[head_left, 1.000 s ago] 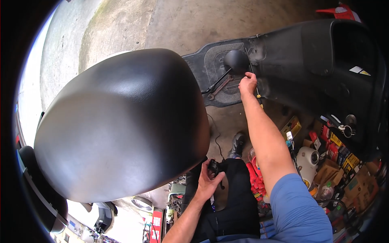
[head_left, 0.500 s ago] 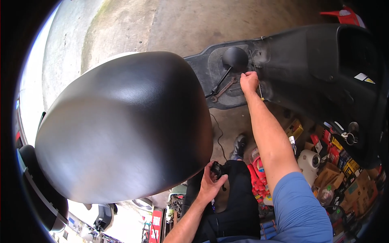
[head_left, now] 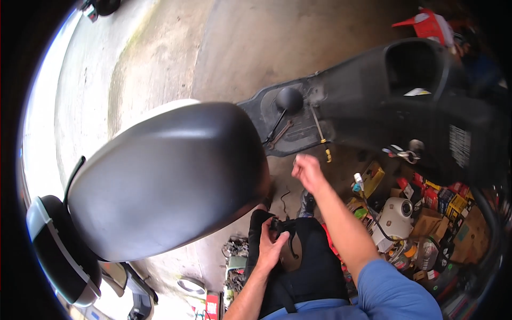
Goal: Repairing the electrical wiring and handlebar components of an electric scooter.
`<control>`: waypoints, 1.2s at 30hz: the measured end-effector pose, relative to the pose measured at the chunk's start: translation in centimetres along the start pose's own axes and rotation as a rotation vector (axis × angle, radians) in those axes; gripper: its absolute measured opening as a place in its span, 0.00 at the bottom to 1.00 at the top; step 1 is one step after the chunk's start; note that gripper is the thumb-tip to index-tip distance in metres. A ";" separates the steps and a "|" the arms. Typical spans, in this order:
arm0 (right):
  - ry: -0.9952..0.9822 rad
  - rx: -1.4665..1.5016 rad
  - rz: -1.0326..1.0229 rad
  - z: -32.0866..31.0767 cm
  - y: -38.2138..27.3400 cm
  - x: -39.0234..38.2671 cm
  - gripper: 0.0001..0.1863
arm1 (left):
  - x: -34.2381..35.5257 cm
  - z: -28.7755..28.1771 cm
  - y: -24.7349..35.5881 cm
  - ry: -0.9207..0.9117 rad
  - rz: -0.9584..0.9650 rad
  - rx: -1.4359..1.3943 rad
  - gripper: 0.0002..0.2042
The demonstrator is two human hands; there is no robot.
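Observation:
My left hand is closed around a small black part with a curved piece hanging off it, above my lap; its exact kind I cannot make out. My right hand is in the air just off the scooter's floorboard, thumb and fingers pinched together. Whatever sits in that pinch is too small to name. On the floorboard lie a round black mirror with its stem, a rusty open-end wrench and a long screwdriver, whose yellow handle juts past the edge.
The scooter's large black seat fills the left side. Its dark front shield rises at the right, with keys hanging there. Boxes, a white rounded housing and bottles crowd the floor at lower right.
My right hand has come off the floorboard, back toward me with its fingers pinched. The left keeps hold of the black part. The view has shifted, showing more of the screwdriver.

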State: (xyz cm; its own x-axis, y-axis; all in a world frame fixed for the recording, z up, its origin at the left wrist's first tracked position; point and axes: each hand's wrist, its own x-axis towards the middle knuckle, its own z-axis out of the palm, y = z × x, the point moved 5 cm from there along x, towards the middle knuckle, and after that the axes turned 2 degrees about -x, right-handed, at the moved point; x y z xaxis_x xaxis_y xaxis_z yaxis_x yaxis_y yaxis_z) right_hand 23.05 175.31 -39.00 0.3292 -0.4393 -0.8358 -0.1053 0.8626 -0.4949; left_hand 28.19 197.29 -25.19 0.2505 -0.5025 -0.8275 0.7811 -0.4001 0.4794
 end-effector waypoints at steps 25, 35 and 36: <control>-0.857 0.321 0.078 -2.1 -7.7 -46.7 0.09 | -24.0 10.6 3.4 -0.064 0.279 0.202 0.27; -0.355 0.081 -0.195 -24.9 -5.5 -55.4 0.11 | -32.6 27.9 -4.9 -0.184 0.265 0.361 0.34; -0.396 0.080 -0.210 -25.4 -5.7 -55.9 0.11 | -32.9 29.2 -5.4 -0.164 0.267 0.357 0.34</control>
State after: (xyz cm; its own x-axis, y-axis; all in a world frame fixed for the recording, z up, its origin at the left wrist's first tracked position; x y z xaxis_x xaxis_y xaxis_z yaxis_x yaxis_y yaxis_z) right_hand -18.63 188.54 4.55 0.6707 -0.4908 -0.5562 0.0702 0.7885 -0.6110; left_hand -1.00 193.54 7.94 0.2998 -0.7267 -0.6181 0.4492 -0.4640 0.7635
